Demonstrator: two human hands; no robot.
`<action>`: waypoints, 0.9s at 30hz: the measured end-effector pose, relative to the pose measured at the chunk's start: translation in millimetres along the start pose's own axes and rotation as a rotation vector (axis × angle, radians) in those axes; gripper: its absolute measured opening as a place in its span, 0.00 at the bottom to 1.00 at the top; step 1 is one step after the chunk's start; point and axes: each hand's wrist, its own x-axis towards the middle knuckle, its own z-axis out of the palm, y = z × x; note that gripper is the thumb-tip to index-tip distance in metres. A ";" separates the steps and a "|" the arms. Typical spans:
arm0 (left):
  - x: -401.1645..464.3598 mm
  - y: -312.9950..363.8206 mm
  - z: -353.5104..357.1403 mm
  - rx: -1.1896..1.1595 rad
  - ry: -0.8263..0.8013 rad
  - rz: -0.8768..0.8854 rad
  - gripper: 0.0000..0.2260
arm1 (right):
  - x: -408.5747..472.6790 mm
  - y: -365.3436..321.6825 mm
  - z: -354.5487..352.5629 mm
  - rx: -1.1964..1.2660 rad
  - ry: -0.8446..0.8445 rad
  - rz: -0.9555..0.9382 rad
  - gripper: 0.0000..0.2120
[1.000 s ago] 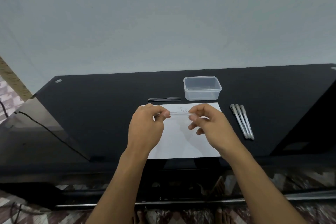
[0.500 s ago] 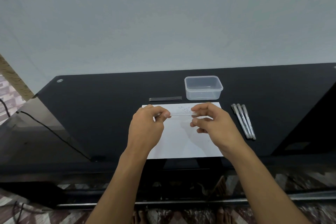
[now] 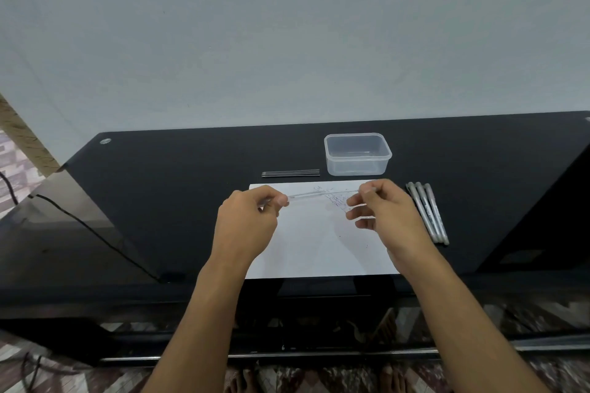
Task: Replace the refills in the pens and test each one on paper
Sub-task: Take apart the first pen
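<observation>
Patterned tiles run under my bare feet at the near edge, and my two forearms reach up from there over the front of the black glass table. My left hand has its thumb and forefinger pinched on one end of a thin clear pen, and my right hand pinches the other end between thumb and forefinger, with the remaining fingers loosely spread below. That pen is stretched between my hands, held level above the far part of the white paper, and it looks blurred, so I cannot tell whether it is one piece or two. Faint ink scribbles mark the sheet just under it. Just right of the paper, three silver pens lie side by side on the table, touching one another. Beyond the paper's far edge a small bundle of dark refills lies flat, and just to its right stands a clear plastic box. Behind the table rises a plain pale wall
</observation>
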 end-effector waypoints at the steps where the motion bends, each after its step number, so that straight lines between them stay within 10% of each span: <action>1: 0.7 -2.1 -1.5 0.016 -0.014 -0.019 0.11 | 1.5 0.5 -0.8 0.009 0.046 -0.009 0.08; 11: -6.5 13.3 -7.5 -0.132 -0.019 -0.004 0.06 | -0.4 2.2 -0.7 -0.151 0.084 -0.012 0.08; 27: 0.1 4.8 -8.3 0.270 -0.067 -0.071 0.06 | 5.8 -2.8 3.8 -0.220 0.040 -0.096 0.07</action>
